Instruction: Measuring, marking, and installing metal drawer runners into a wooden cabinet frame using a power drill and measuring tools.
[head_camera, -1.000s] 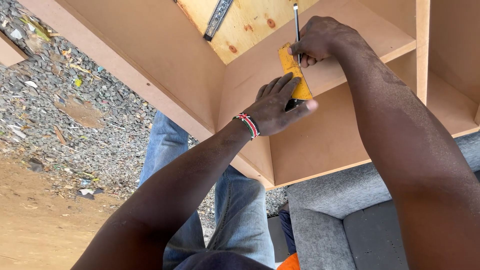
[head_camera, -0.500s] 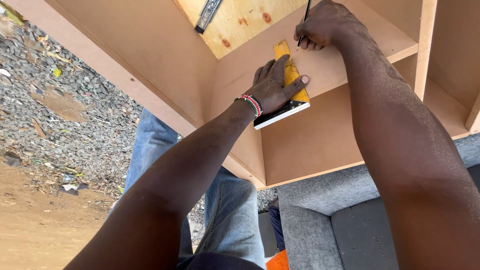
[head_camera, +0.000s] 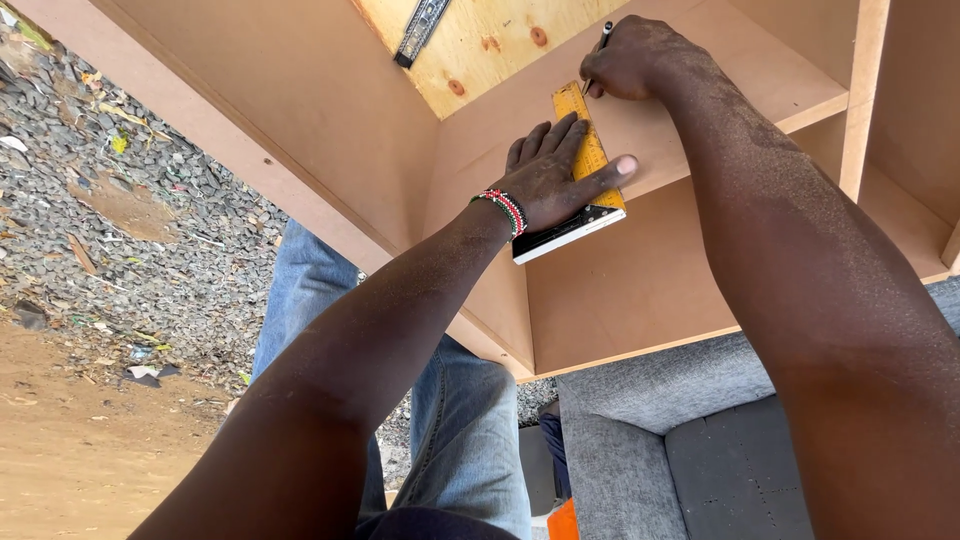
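Fingers of our left hand (head_camera: 552, 178) are spread flat and pressing down on the square (head_camera: 583, 160), thumb out along its right edge, so the yellow blade is pinned to the panel (head_camera: 700, 110) and likely can't slide while we mark. Square's dark stock with the pale edge sits at the near end, under the heel of the hand, seemingly butted against the panel's front edge; that would keep the blade at a right angle to it. Our right hand (head_camera: 645, 60) is curled shut around a pencil (head_camera: 600, 40), fingers together in a writing grip, tip down at the far end of the blade, right beside its edge, so the blade serves as the guide. Can't tell whether the tip touches the board or whether a line is there. Beaded wristband (head_camera: 505, 210) on the left wrist. Panel is part of a brown board cabinet (head_camera: 300, 120) lying on its side; paler plywood (head_camera: 480, 50) with knots behind it, a metal drawer slide (head_camera: 420, 28) fixed to that. Below: our jeans (head_camera: 460, 420), a grey sofa (head_camera: 660, 440), gravel (head_camera: 130, 220) and bare dirt to the left.
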